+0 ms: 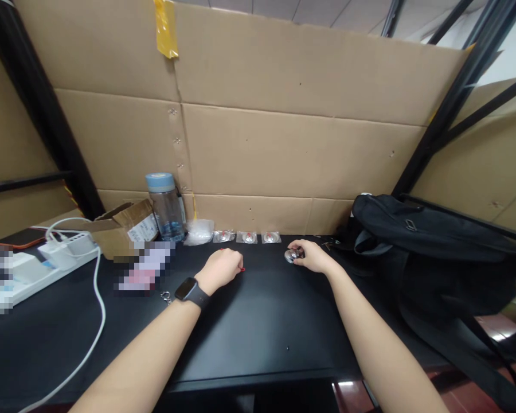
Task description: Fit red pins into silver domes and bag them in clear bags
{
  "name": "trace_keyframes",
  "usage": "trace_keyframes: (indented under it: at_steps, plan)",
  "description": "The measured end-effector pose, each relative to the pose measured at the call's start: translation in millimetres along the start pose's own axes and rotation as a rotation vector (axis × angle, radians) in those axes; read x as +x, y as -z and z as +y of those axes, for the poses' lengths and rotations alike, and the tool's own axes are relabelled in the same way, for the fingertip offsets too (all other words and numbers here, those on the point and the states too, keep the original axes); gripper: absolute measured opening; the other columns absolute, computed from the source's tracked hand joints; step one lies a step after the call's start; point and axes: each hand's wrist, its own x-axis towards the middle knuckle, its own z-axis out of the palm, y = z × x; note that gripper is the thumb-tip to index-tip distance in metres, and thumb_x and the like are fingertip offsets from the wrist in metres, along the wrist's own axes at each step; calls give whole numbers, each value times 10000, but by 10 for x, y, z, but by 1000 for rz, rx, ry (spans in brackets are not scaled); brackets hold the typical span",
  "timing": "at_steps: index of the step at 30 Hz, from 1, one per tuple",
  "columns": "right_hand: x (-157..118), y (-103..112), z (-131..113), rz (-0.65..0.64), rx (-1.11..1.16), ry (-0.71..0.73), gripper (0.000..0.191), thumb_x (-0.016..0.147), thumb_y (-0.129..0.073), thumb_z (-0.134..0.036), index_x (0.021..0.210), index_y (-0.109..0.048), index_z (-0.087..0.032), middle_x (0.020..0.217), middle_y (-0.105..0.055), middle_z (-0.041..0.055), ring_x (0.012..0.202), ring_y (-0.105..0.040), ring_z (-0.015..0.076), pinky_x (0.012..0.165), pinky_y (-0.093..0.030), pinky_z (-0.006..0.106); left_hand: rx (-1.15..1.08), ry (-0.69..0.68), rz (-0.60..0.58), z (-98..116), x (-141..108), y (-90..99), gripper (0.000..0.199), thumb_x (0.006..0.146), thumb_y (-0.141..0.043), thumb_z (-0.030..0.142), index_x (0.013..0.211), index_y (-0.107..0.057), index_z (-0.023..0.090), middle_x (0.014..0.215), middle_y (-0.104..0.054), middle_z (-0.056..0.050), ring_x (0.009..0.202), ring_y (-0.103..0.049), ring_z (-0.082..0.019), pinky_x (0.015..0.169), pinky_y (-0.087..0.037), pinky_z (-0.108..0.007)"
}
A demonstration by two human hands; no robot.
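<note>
My right hand [313,256] grips a shiny round metal object [291,256] by its edge, at or just above the black table; its exact kind I cannot make out. To the left, my left hand [223,268], with a dark smartwatch [191,291] on the wrist, is closed with its fingers curled under. Small red spots show at its fingertips, and whatever it may hold is hidden. Behind the hands, three clear packets lie in a row: a left one [224,236], a middle one [246,237] and a right one [270,237], each with a round silvery item inside.
A crumpled clear plastic bag [199,232], a blue-lidded bottle [165,209] and an opened cardboard box [122,232] stand at the back left. A white power strip [51,269] trails a cable forward. A small metal clasp [166,296] lies beside my left wrist. A black backpack [438,241] fills the right.
</note>
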Motion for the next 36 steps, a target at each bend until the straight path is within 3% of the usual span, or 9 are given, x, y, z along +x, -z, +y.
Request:
trace_keyframes:
  at_steps: [4,9,13,17,21,25,33,36]
  plan:
    - [-13,12,-101,56,31,44,457,675,-787,-169,1111,-683,-260,1051,-712,27,910,-667,195,902,-508,344,-30,-25,18,-2,-16,-9,178,785,-583,113,717,-703,225,798,-741,-78,818,-700,-236,783,-464,-322]
    - [-37,-127,-470,69,166,196,432,743,-765,-227,1159,-652,-240,1098,-687,52,935,-653,195,912,-500,359,-76,-28,124,11,-22,22,163,891,-519,180,809,-655,213,838,-742,-53,865,-684,-231,924,-411,-405]
    - [-72,-252,-784,83,269,281,428,774,-740,-234,1190,-641,-262,1182,-661,65,997,-655,208,854,-511,356,-376,-26,177,34,23,73,115,895,-565,261,908,-676,235,901,-756,-5,878,-690,-191,930,-432,-357]
    - [-102,-352,-969,100,428,298,451,770,-752,-241,1201,-623,-274,1213,-649,68,1060,-654,222,859,-532,365,-644,-15,199,60,86,52,147,831,-663,350,860,-737,227,932,-770,-19,909,-698,-200,900,-479,-320]
    - [-111,-434,-1030,94,577,276,483,742,-790,-274,1193,-616,-266,1199,-660,75,1090,-653,238,874,-552,379,-773,23,231,84,132,-30,145,775,-725,344,821,-757,210,897,-778,-32,892,-708,-217,900,-507,-336]
    - [-103,-469,-1041,68,719,258,485,721,-819,-291,1160,-617,-259,1207,-666,79,1111,-659,242,891,-552,367,-835,-15,285,135,130,-55,156,789,-726,301,913,-758,212,931,-780,-28,901,-713,-202,892,-516,-311]
    - [-108,-468,-1068,70,824,230,513,713,-836,-327,1166,-607,-260,1245,-640,80,1137,-648,240,910,-558,353,-717,-24,318,254,59,80,199,914,-610,367,904,-741,219,953,-763,-25,923,-689,-211,909,-482,-331]
    - [-115,-471,-1088,97,829,226,508,714,-842,-330,1159,-609,-256,1230,-648,83,1125,-650,236,906,-555,348,-634,8,374,307,40,105,181,925,-607,362,904,-731,233,1034,-719,-32,1021,-649,-219,966,-440,-368]
